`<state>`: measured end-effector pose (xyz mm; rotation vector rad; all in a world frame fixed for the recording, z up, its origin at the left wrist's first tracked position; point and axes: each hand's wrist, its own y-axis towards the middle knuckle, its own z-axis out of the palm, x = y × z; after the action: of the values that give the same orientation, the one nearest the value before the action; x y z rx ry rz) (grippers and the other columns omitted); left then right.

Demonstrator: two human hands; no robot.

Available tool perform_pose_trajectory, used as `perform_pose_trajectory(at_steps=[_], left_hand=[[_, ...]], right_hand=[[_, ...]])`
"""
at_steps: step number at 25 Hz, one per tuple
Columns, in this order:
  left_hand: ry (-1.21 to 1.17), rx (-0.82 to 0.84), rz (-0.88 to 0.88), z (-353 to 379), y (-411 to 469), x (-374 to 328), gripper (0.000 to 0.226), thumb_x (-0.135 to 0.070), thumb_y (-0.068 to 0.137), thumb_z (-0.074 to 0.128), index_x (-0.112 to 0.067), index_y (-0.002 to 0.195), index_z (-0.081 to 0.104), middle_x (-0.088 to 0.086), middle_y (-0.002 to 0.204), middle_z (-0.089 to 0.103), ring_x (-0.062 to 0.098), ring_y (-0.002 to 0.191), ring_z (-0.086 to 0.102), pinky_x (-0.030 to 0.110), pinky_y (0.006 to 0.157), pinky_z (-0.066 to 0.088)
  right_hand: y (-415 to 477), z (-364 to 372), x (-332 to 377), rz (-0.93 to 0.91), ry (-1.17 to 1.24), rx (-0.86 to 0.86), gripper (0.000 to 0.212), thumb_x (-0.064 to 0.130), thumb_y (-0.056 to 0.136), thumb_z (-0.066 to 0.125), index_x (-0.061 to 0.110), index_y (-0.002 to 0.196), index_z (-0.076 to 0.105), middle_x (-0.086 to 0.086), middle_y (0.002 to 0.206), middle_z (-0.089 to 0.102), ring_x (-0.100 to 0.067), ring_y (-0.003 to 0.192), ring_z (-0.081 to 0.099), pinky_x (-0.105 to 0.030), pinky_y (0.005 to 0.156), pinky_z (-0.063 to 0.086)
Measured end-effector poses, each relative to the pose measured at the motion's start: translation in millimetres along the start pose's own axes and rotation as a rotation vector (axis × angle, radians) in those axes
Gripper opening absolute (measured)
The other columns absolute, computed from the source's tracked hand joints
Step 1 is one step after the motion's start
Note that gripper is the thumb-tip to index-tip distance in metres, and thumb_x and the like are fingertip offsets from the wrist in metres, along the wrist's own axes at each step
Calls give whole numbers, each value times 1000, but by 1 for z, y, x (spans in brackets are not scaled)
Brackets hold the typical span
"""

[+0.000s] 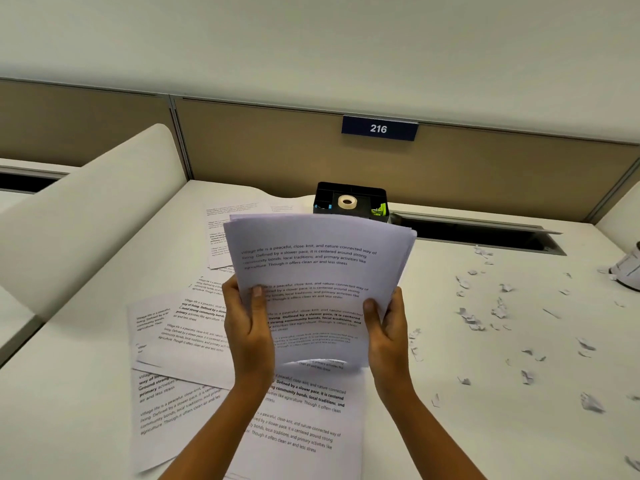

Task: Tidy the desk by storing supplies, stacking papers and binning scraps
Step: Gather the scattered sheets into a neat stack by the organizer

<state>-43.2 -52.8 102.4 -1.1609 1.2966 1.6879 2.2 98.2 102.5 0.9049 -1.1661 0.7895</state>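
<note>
A stack of printed sheets (318, 271) stands nearly upright above the desk, its lower edge blurred just over the loose pages. My left hand (247, 327) grips its left edge, thumb on the front. My right hand (388, 327) grips the right edge the same way. Several more printed pages (194, 334) lie scattered flat on the white desk (485, 427) beneath and to the left. Several torn paper scraps (485, 313) litter the desk's right half. A black organiser (351, 200) at the back holds a tape roll (347, 201) and a green item.
A tan partition with a blue "216" sign (379, 128) closes the back. A dark cable slot (485, 233) runs along the desk's rear right. A curved white divider (90, 216) rises on the left. Something white (628, 271) sits at the right edge.
</note>
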Motion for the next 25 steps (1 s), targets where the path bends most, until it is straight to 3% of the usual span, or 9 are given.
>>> perform_pose_trajectory(at_steps=[4,8,11,16,21,25], left_hand=[[18,69,-114,-7,-7,25,29,-38,89,37,-26,114,42,-6,104,61,13,90,64,23,65,57],[59,123,-189,-10,-15,43,30,-38,86,39,-25,113,42,-2,105,61,17,94,62,25,66,58],[68,142,-201,-9,-12,43,34,-39,86,39,-21,114,43,-1,103,62,16,89,64,29,64,59],[191,190,-187,-8,6,47,27,-36,94,41,-16,109,50,-1,94,64,12,76,66,22,57,55],[484,193,-248,-16,51,79,21,-20,99,40,-12,112,55,0,88,65,23,81,65,30,69,52],[772,266,-191,-24,109,109,27,-15,94,48,-5,119,52,11,111,61,22,95,57,30,82,44]], right_hand=[[-8,-2,-22,31,-68,12,26,12,94,44,34,109,46,13,108,58,-10,100,61,-23,77,56],[-12,-1,-45,92,-146,13,34,13,95,44,42,112,41,16,110,56,-5,101,59,-20,81,54],[-7,-3,-52,87,-244,37,33,13,96,43,36,119,37,15,108,56,-7,97,60,-15,73,54],[8,-13,-62,60,-405,49,37,18,96,44,22,132,37,9,108,60,-11,90,65,-24,72,58],[23,-29,-65,148,-389,-3,38,11,96,47,11,133,43,-1,121,58,-5,100,58,-14,85,49],[35,-47,-78,293,-463,-24,42,7,94,48,12,135,43,-4,131,54,-21,121,50,-37,105,40]])
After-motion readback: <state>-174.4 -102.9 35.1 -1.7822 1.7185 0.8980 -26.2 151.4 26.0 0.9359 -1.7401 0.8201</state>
